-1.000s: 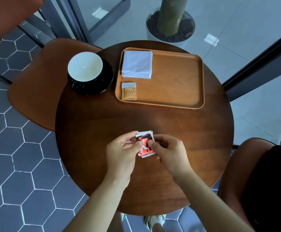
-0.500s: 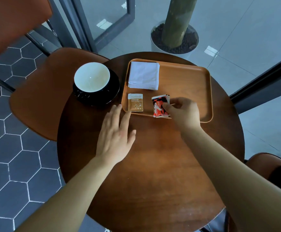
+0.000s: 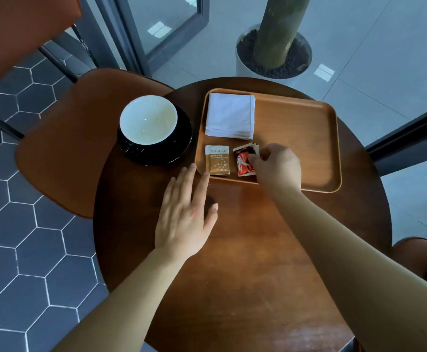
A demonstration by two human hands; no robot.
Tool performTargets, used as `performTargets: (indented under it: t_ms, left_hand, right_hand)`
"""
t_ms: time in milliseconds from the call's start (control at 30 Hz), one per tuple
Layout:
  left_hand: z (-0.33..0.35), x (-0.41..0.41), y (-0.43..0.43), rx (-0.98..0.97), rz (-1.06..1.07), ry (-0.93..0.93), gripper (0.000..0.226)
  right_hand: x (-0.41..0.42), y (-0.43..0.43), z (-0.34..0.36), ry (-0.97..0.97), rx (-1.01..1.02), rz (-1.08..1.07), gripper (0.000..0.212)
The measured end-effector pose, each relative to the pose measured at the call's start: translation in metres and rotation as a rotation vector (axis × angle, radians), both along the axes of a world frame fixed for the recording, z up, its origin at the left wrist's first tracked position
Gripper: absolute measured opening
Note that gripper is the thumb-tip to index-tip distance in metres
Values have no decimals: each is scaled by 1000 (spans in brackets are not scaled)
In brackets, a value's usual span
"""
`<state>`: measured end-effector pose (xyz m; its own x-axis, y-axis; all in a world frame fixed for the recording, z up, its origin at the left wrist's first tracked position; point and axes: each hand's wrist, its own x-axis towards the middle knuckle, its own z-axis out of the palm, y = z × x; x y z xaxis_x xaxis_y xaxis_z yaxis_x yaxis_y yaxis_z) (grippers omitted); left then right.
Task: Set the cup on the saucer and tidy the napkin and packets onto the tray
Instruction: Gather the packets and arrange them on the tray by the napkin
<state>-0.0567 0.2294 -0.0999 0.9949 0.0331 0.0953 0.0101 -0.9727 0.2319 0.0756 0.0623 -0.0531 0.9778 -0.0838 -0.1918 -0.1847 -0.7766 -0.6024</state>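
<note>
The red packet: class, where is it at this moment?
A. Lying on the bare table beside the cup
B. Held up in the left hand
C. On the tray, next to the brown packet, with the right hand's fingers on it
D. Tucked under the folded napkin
C: the red packet lies inside the tray, beside the brown packet, with the right hand touching it.

The right hand (image 3: 275, 166) covers the red packet's (image 3: 244, 162) right edge.
</note>
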Motion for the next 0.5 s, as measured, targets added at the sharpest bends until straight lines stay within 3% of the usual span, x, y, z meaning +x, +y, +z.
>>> performTargets:
  t_ms: [367, 500]
  left_hand:
    - [9, 0, 3, -102, 3, 23, 63]
    - [23, 12, 6, -98, -69, -12, 50]
  right_hand:
    - [-4, -4, 12, 53, -50, -15, 18]
    - [-7, -9, 16, 28, -82, -4, 23]
